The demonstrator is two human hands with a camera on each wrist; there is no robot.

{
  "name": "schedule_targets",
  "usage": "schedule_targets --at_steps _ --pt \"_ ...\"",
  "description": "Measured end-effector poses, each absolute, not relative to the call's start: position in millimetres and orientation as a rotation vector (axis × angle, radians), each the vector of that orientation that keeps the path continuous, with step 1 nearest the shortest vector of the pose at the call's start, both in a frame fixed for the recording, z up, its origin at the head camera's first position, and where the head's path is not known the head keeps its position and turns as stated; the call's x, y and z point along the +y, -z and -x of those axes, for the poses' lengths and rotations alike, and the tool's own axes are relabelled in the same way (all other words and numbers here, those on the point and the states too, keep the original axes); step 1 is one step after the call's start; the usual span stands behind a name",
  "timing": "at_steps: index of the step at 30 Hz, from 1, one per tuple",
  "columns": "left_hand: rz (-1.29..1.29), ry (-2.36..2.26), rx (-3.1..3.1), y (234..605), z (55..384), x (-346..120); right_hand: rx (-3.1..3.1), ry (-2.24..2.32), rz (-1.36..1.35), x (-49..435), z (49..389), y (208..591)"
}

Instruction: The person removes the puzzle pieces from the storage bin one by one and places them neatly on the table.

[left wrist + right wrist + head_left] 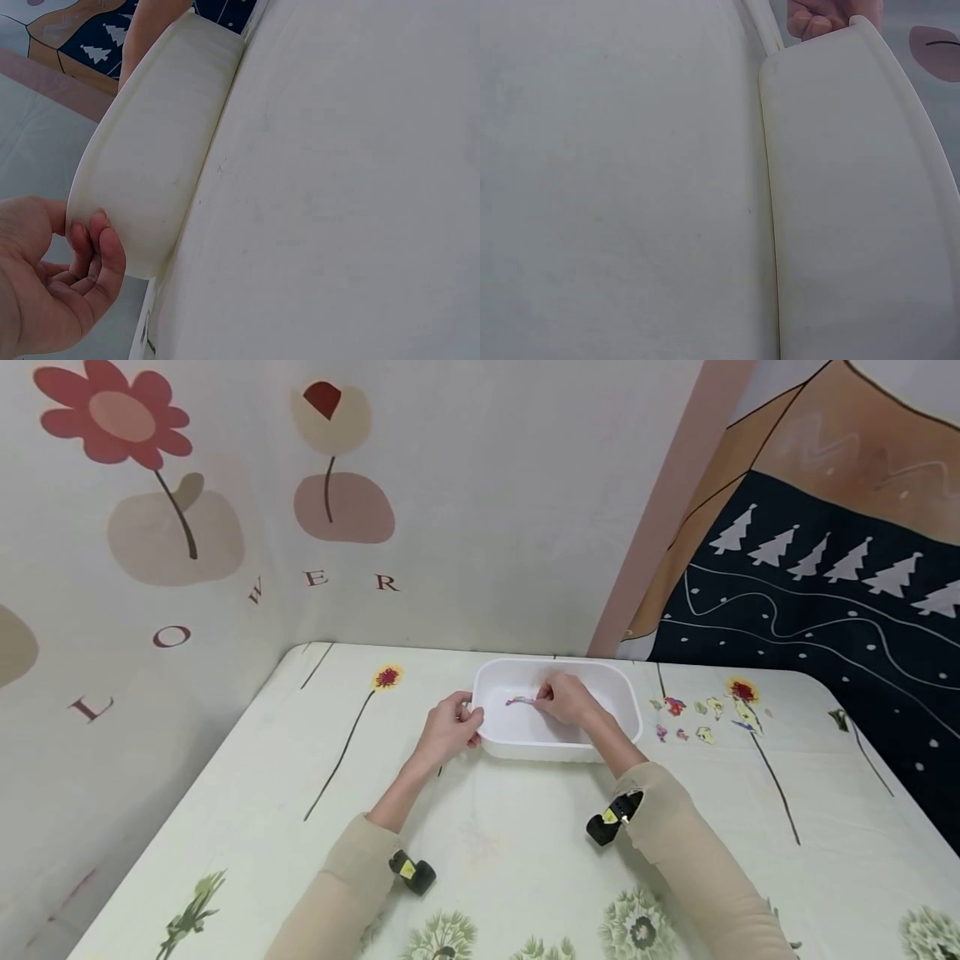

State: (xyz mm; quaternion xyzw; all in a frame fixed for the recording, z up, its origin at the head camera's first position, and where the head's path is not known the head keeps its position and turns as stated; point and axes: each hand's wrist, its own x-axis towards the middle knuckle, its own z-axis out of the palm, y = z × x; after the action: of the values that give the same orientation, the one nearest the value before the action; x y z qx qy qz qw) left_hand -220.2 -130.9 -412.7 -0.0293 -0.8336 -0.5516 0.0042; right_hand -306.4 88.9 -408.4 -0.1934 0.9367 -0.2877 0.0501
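A white plastic basin [543, 751] stands on the table towards its far edge. My left hand [447, 728] grips its left rim, thumb and curled fingers at the wall, as the left wrist view shows the hand [64, 281] against the basin [150, 142]. Inside the basin, my right hand [567, 699] pinches one end of a small, thin pink-and-blue strip [517, 700], too small to make out its kind. In the right wrist view the basin's outer wall [847, 165] hides the right hand.
Right of the basin lie several small colourful flat pieces, among them a red one [674, 707] and a yellow one [705, 735]. The tablecloth [495, 835] is printed with flowers. A curtain [480, 527] hangs right behind the table.
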Motion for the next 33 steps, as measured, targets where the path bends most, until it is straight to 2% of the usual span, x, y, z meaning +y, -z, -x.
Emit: schedule_targets --at_steps 9,24,33 --pt "0.087 1.707 -2.622 413 222 -131 2.83 0.879 0.739 88 307 408" --pt "0.089 1.726 -2.615 411 219 -131 2.685 1.1 0.63 92 299 402" --pt "0.078 1.724 -2.621 414 221 -131 2.675 1.297 0.678 107 289 395"
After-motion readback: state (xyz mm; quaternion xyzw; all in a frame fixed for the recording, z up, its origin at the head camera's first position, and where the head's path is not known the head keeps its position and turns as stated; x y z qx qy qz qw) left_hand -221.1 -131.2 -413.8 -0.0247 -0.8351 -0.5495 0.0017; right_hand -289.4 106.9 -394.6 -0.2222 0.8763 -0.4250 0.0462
